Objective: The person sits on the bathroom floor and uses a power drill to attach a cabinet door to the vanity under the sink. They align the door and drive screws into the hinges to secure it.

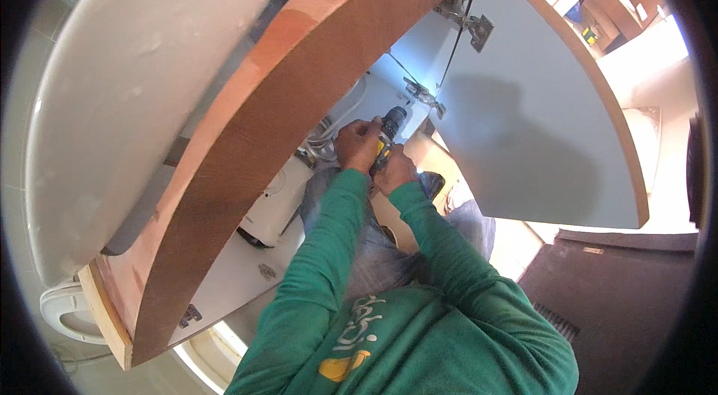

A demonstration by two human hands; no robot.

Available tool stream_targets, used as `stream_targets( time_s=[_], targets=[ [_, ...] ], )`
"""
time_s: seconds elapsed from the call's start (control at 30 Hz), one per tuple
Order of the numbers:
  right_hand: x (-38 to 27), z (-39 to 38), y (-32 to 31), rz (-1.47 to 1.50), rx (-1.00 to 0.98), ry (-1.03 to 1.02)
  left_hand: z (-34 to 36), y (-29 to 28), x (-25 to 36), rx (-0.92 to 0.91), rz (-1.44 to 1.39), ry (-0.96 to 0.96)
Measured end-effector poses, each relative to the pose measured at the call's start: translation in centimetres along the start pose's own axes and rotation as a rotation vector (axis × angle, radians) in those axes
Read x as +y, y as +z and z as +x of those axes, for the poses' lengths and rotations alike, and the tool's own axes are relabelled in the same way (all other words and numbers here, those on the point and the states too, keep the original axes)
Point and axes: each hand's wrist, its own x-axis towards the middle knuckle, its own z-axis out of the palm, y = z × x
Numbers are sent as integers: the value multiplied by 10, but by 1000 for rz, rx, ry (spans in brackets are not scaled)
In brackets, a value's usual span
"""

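Note:
A black and yellow cordless drill (392,123) is held in both hands, its chuck pointing up and away from me. My left hand (357,144) closes around the left side of the drill body, just behind the chuck. Lower down, the fingers of my right hand (398,170) wrap the handle. The drill's tip is close to a metal hinge (424,96) joining the white cabinet door (531,118) to the cabinet; whether they touch I cannot tell. A bright light falls around this hinge. Another hinge (479,30) sits farther up the same door.
A curved brown wooden cabinet front (247,126) runs diagonally on my left, beneath a white basin (142,88). Pipes and hoses (321,139) are inside the cabinet. Behind my right arm stands a dark brown panel (613,305). A toilet (71,313) shows at lower left.

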Motion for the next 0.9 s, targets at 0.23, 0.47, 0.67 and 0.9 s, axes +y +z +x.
stream_targets(
  time_s=[0.23,0.47,0.67,0.9],
  targets=[
    [-1,1,-5,28,13,-45,7,4,-9,-34,-70,-37],
    [-4,-4,-8,-22,5,-31,-1,-3,3,-42,-13,-37],
    [9,2,4,-26,3,-53,0,-1,-3,-36,-21,-14],
    [10,2,0,-67,-4,-85,0,0,-3,-59,25,-26]
  ],
)
